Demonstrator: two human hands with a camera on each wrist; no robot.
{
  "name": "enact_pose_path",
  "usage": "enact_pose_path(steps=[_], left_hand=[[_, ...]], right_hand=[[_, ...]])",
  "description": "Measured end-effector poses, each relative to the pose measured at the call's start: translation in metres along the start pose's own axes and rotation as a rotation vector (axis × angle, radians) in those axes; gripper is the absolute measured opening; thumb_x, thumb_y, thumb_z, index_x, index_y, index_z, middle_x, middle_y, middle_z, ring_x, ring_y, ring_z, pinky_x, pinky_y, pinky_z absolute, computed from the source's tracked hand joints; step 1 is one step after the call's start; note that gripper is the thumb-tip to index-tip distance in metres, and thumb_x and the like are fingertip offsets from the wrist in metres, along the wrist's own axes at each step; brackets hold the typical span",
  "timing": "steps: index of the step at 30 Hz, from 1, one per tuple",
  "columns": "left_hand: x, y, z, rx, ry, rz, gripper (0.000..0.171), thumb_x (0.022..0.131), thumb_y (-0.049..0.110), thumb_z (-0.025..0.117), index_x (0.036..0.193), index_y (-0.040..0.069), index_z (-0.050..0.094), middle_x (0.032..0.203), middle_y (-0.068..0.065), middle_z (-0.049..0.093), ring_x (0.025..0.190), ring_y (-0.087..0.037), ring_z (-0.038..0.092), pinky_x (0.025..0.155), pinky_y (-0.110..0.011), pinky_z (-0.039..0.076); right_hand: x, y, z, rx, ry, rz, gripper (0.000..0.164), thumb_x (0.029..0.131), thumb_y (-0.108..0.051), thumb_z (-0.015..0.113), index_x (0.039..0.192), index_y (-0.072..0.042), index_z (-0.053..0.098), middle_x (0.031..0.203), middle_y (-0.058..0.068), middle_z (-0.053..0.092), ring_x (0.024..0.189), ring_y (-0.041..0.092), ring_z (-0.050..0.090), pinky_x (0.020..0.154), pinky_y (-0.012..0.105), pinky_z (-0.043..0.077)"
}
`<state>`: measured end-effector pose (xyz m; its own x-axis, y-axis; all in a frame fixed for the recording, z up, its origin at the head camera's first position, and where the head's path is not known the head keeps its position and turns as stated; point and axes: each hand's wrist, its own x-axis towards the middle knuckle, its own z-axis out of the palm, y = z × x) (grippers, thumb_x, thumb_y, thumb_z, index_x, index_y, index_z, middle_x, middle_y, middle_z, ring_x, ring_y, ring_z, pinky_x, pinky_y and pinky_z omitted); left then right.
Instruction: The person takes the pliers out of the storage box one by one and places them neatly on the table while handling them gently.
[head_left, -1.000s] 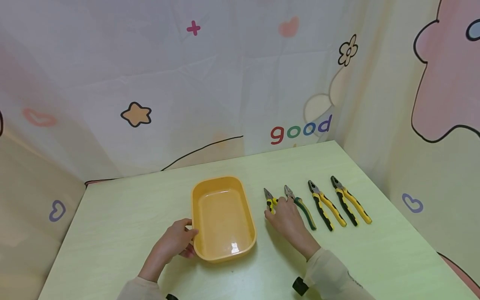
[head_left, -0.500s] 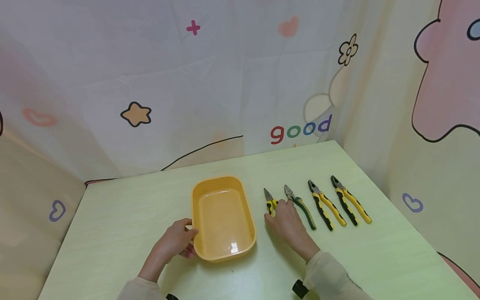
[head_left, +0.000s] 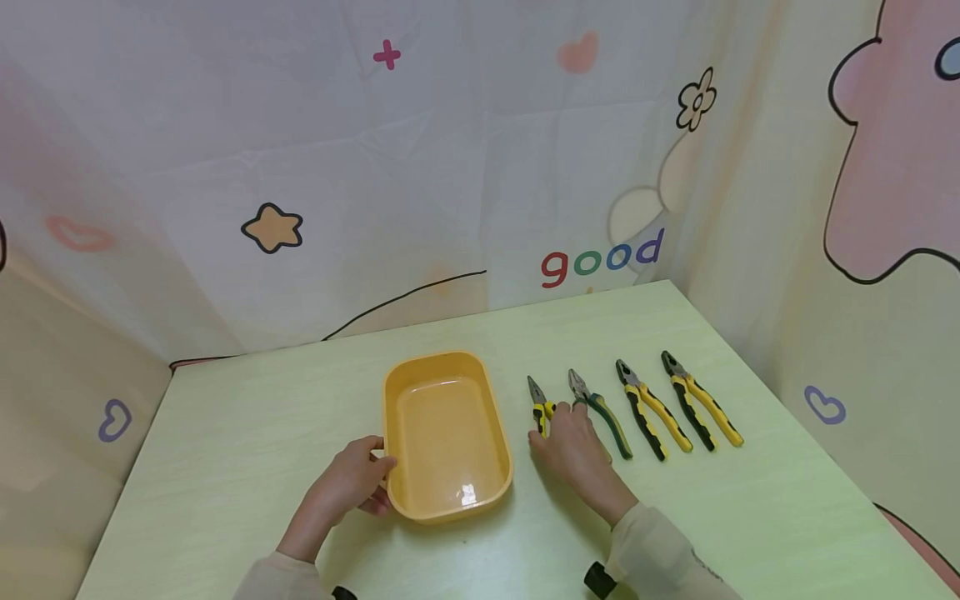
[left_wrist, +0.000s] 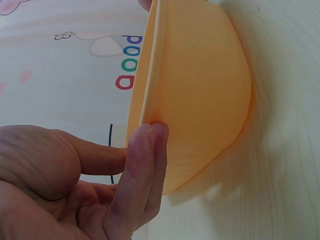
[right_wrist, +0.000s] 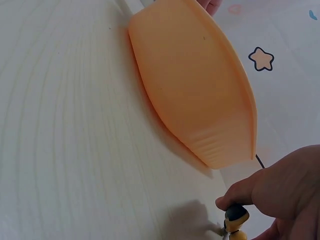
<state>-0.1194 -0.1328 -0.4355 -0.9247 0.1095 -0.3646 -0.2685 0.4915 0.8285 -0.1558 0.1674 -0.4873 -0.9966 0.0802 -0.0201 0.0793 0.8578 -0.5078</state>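
Observation:
A yellow-orange plastic tray [head_left: 450, 433] sits on the table in the head view. My left hand [head_left: 352, 479] pinches its left rim, thumb inside and fingers against the outer wall [left_wrist: 200, 90]. Right of the tray lie small needle-nose pliers [head_left: 537, 398] with yellow-and-black handles. My right hand [head_left: 573, 446] grips their handles between thumb and fingers and hides most of them. A handle end [right_wrist: 236, 214] shows beside the thumb in the right wrist view. Green-handled pliers [head_left: 609, 425] lie just right of this hand, which partly covers them.
Two larger pliers with yellow-and-black handles, one pair [head_left: 652, 408] nearer and another pair [head_left: 701, 400] farther right, lie side by side on the pale table [head_left: 247, 433]. Printed curtains [head_left: 450, 167] close off the back and both sides.
My right hand has slid slightly down the needle-nose pliers' handles, toward me. The left hand and the tray have stayed in place.

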Motion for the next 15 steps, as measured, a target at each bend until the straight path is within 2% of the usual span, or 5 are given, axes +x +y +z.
enact_pose_path(steps=[15], left_hand=[[0.0003,0.0,0.0006,0.005,0.007,-0.009,0.037,0.105,0.005,0.053,0.137,-0.012,0.048,0.085,-0.015,0.065,0.055,-0.02,0.063,0.052,-0.033,0.061]], right_hand=[[0.0,0.0011,0.0059,-0.032,0.021,-0.015,0.046,0.09,-0.023,0.074,0.105,0.015,0.055,0.104,0.03,0.05,0.081,0.035,0.058,0.072,0.048,0.058]])
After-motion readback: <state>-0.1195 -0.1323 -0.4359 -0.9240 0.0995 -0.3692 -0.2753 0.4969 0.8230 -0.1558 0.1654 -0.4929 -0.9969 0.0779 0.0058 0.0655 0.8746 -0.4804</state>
